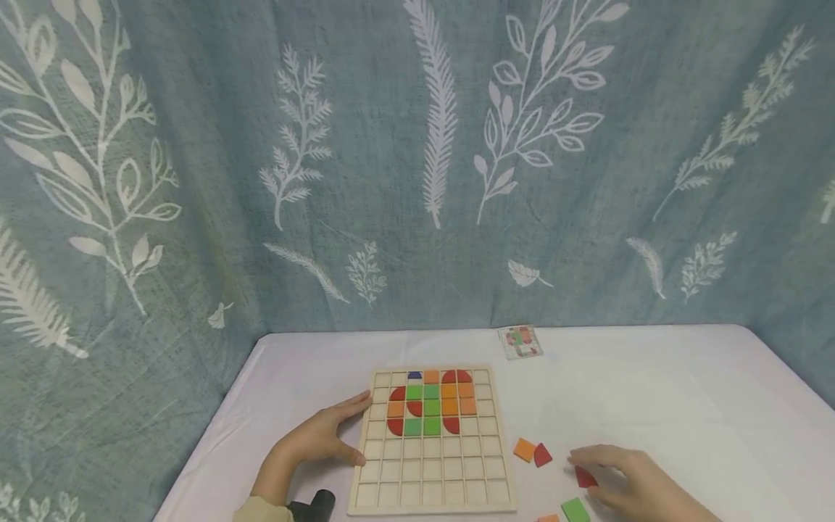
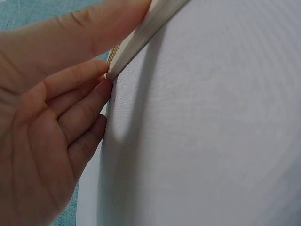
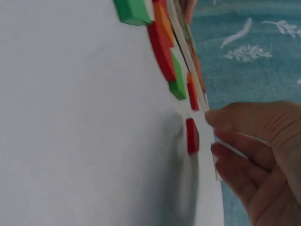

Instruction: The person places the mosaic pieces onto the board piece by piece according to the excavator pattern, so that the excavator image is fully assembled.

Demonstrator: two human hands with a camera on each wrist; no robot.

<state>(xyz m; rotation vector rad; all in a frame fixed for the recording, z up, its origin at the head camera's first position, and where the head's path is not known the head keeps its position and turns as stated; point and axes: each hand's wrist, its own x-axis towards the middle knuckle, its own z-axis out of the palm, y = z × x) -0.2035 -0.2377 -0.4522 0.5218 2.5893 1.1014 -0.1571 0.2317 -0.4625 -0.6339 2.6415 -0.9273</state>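
A blue-green curtain (image 1: 391, 290) with white leaf prints is hanging behind a table (image 1: 652, 406) covered in white cloth. A wooden grid board (image 1: 430, 473) is lying flat on it, its nearer cells showing bare wood and its farther ones carrying coloured tiles (image 1: 432, 408). The board is looking stiff and fairly light, probably apt to slide on the cloth, so its raised rim is offering the surest hold.

The left hand (image 1: 326, 429) is resting at the board's left edge, thumb and fingers spread wide and touching the rim without curling round it. The right hand (image 1: 633, 475) is hovering low to the right of the board, thumb and fingers parted, holding nothing.

A small patterned card (image 1: 520, 342) is lying beyond the board's far right corner. A green square (image 1: 576, 510) and an orange square (image 1: 524, 449) are lying on the cloth, with a red quarter-round (image 1: 542, 455) sitting against or just beside the orange one. Another red tile (image 1: 585, 477) is lying between the right thumb and forefinger; it is looking hard, light and smooth, probably best pinched by its thick side edges
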